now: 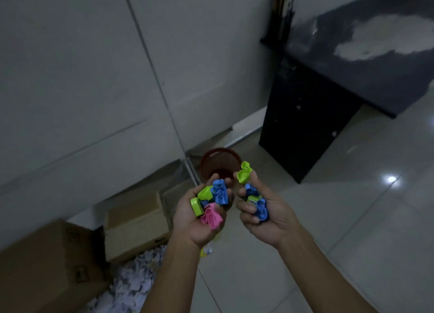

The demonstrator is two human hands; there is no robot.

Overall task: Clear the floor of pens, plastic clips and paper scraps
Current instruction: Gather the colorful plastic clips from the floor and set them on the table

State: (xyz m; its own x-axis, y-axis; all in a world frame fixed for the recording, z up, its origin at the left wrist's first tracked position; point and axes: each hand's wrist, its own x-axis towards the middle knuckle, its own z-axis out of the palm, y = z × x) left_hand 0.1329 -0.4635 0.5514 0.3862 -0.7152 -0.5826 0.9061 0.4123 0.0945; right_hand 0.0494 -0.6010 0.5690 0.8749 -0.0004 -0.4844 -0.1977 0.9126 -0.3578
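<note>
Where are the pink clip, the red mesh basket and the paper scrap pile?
pink clip (210, 217): head view, middle of its body, in the left palm.
red mesh basket (219, 160): head view, inner mesh wall.
paper scrap pile (131, 282): head view, centre of heap.

2 hands (199, 215), approx 8 plastic clips (219, 193), 2 cardboard boxes (137, 225), 1 basket (220, 163)

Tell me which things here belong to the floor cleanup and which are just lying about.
Part of the job:
plastic clips in the left hand
plastic clips in the right hand
paper scraps on the floor
red basket

Just lying about:
cardboard boxes
black desk
</note>
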